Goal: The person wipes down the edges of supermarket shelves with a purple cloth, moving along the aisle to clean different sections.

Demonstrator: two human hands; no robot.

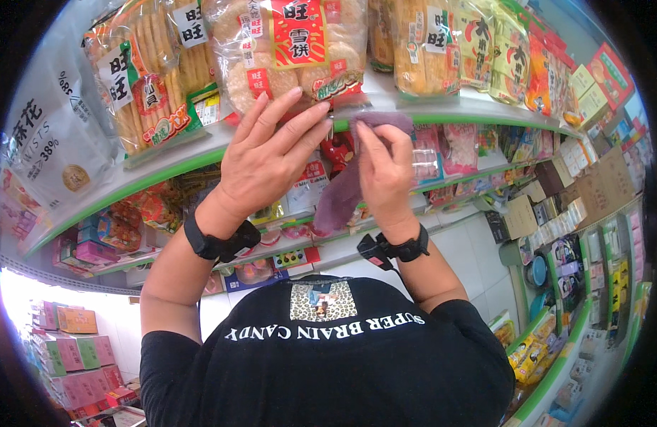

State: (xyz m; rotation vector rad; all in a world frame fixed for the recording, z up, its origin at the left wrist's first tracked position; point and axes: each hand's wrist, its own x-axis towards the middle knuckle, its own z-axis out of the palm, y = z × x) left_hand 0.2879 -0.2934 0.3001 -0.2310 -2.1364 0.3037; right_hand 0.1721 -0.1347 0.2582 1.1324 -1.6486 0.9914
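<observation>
My right hand (384,171) pinches a purple cloth (339,200) against the green-trimmed front edge of a white store shelf (307,137). Part of the cloth lies on the edge and the rest hangs below it. Fingers extended, my left hand (272,155) is at the lower part of a large clear bag of round rice crackers (291,74); its fingertips overlap the bag, though I cannot tell how firmly they touch it. Both wrists wear black strapped devices, the left one (219,240) and the right one (395,248).
Bags of long rice cracker sticks (141,101) and a grey snack pouch (61,139) stand to the left. More snack bags (429,48) line the shelf to the right. Packaged sweets (309,184) fill the shelf below. Stacked boxes (75,352) and another stocked shelf (574,331) flank me.
</observation>
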